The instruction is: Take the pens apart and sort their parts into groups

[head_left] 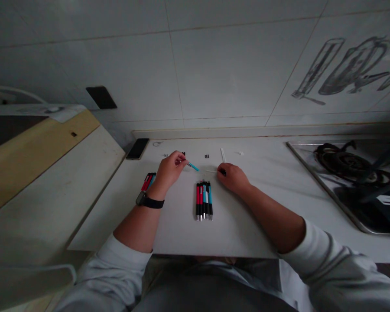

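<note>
Blue barrel, slim, held over the worktop; left hand, grip pinched on it. Right hand curls at a thin pale rod; whether that grip is closed, I cannot tell. Advisable: barrel steady, rod aligned, light pressure. Containers: none seen; pens lie loose.

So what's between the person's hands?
In the head view: a blue pen part at the left hand, a thin white rod at the right hand, small dark pieces farther back, and clustered pens nearer the person.
</note>
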The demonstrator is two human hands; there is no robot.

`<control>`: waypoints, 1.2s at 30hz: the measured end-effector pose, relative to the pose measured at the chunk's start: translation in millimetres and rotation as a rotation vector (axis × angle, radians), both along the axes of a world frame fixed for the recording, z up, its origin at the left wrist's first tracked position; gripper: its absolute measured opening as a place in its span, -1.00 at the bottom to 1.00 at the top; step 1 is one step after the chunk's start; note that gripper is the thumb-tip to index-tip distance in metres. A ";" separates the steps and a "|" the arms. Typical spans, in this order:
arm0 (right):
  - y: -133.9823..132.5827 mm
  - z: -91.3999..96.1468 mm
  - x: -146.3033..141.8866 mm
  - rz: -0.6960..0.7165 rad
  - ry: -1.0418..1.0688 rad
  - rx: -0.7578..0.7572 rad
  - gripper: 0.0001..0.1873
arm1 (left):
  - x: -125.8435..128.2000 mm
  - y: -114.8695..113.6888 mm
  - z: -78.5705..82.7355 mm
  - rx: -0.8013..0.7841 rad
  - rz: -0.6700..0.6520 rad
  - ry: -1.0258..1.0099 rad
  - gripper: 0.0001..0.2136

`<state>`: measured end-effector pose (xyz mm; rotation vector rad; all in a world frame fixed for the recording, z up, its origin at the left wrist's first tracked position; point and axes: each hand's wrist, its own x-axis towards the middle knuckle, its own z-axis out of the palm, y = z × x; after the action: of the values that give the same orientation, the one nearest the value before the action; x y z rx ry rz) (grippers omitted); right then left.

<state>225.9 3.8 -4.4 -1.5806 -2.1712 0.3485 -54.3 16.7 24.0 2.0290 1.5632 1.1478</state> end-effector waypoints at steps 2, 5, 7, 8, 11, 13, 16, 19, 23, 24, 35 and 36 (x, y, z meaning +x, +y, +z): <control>0.2 0.0 0.2 -0.003 -0.003 -0.001 -0.87 | -9.8 -0.7 10.1 0.029 0.034 0.005 -0.89; 1.1 -0.3 1.0 0.005 -0.014 -0.002 -0.86 | -32.9 1.1 22.8 0.066 0.106 -0.001 -0.86; 1.9 -0.9 1.5 0.014 -0.016 0.002 -0.86 | -51.3 3.2 25.8 0.028 0.115 0.001 -0.84; 2.2 -1.3 1.8 0.017 -0.015 0.003 -0.86 | -60.3 4.3 25.3 -0.017 0.099 0.005 -0.84; 2.8 -2.6 2.4 0.020 -0.004 0.003 -0.85 | -82.1 6.0 18.4 -0.216 0.032 0.080 -0.83; 2.7 -3.2 2.7 0.018 0.000 0.006 -0.85 | -90.5 6.0 13.0 -0.336 0.005 0.158 -0.85; 2.4 -3.5 2.8 0.018 -0.003 0.012 -0.85 | -95.9 6.0 8.3 -0.425 -0.004 0.223 -0.88; 2.0 -3.0 2.5 0.011 -0.012 0.015 -0.86 | -98.4 7.7 6.7 -0.432 -0.006 0.250 -0.88; 1.3 -2.1 2.3 0.009 -0.023 0.008 -0.85 | -104.2 11.8 4.2 -0.405 0.016 0.320 -0.91; 1.3 -2.2 2.3 0.007 -0.023 0.007 -0.85 | -105.9 12.6 3.4 -0.403 0.033 0.330 -0.91; 3.1 -2.4 2.8 0.006 -0.001 0.003 -0.84 | -111.9 12.7 -1.4 -0.430 0.079 0.357 -0.91; 3.0 -2.2 2.8 0.006 0.010 0.007 -0.84 | -112.4 13.1 -2.1 -0.428 0.081 0.367 -0.92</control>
<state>228.7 6.8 -6.6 -1.5658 -2.1679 0.3489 -166.7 29.8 22.0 1.9610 1.8806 0.4168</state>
